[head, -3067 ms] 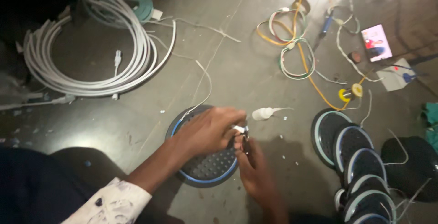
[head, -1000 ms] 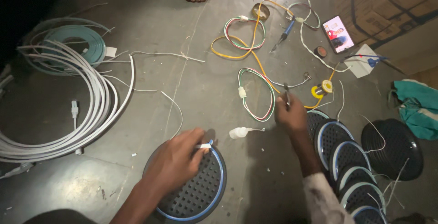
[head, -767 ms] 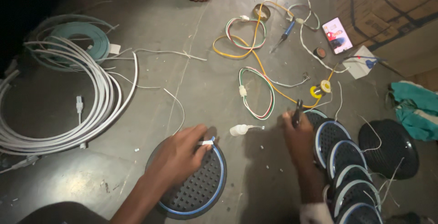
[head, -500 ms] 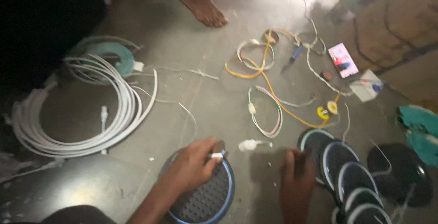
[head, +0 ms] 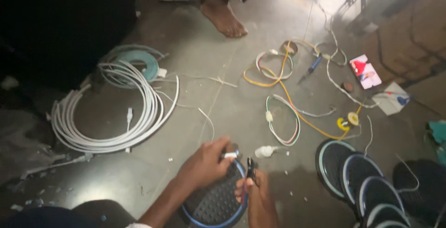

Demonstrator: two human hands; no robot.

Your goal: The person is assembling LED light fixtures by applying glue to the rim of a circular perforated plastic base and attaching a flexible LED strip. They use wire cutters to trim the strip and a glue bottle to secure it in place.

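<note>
Left hand (head: 204, 165) pinches a white connector (head: 229, 155) over a round disc (head: 216, 200); right hand (head: 260, 200) (just beside) grips dark pliers (head: 252, 166), tips toward the connector.

My left grip (head: 204, 165) is curled, fingertips pinched together; my right grip (head: 258, 195) is a closed fist just beside it.

Two bare forearms, left hand (head: 204, 165) and right hand (head: 259, 199), no rings, watch or gloves visible. Only a sliver of pale sleeve cuff (head: 132, 225) on the left arm at the lower edge of the view, too little showing to tell any pattern. Dark blue trousers over a bent knee (head: 69, 214) in the lower left corner, with a few light specks on the cloth.
</note>
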